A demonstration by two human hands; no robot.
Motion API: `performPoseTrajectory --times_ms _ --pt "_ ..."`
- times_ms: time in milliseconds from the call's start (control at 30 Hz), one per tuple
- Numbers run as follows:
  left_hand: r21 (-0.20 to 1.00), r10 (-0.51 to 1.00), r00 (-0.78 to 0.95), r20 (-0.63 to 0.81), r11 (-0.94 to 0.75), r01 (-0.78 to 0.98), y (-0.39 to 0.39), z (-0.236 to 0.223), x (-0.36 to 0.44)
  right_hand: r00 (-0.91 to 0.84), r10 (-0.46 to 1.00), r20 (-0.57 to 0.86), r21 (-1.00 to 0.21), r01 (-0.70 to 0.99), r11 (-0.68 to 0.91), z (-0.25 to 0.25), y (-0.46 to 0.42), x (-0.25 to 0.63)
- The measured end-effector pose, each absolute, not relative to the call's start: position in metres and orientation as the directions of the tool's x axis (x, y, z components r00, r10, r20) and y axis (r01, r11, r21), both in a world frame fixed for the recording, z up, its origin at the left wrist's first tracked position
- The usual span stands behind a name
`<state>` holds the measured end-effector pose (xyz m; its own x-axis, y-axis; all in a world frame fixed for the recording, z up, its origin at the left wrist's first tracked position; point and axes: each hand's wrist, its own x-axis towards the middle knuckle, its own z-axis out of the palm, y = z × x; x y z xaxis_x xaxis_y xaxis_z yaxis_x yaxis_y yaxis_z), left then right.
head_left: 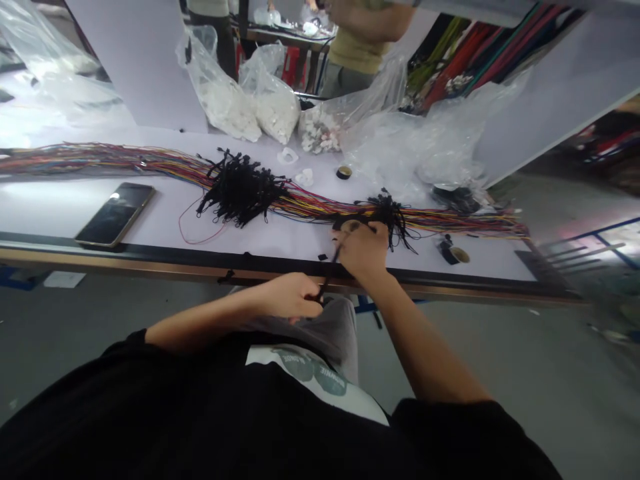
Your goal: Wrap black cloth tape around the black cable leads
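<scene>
My left hand (293, 298) is closed in front of the table edge, pinching the lower end of a black strip (329, 272). The strip runs taut up to my right hand (364, 248), which is closed over the table edge around a roll of black tape (351, 226) with a tan core. My right fingers partly cover the roll. Just behind that hand lies a long bundle of coloured wires (315, 203). Two tangles of black wire ends sit on the bundle, a large tangle (243, 190) to the left and a smaller tangle (391, 212) by my right hand.
A phone (117, 215) lies at the left. Another tape roll (457, 255) is at the right and a small roll (344, 173) behind the wires. Clear bags of white parts (277, 110) stand at the back. Beyond the opening a person (357, 47) is partly visible.
</scene>
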<state>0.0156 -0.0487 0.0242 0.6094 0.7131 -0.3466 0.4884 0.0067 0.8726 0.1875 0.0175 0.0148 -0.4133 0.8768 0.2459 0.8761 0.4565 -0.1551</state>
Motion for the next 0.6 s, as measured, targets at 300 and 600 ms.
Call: performPoseTrajectory --times_ms 300,600 --pt "0.782 0.956 0.269 -0.12 -0.076 0.618 0.006 0.022 -0.019 -0.298 0.941 0.162 -0.07 0.947 0.312 0.008 0.019 0.202" --pt "0.583 0.871 0.485 -0.082 -0.352 0.732 0.0 0.03 -0.005 -0.384 0.91 0.155 -0.777 0.522 0.352 0.016 0.006 0.169"
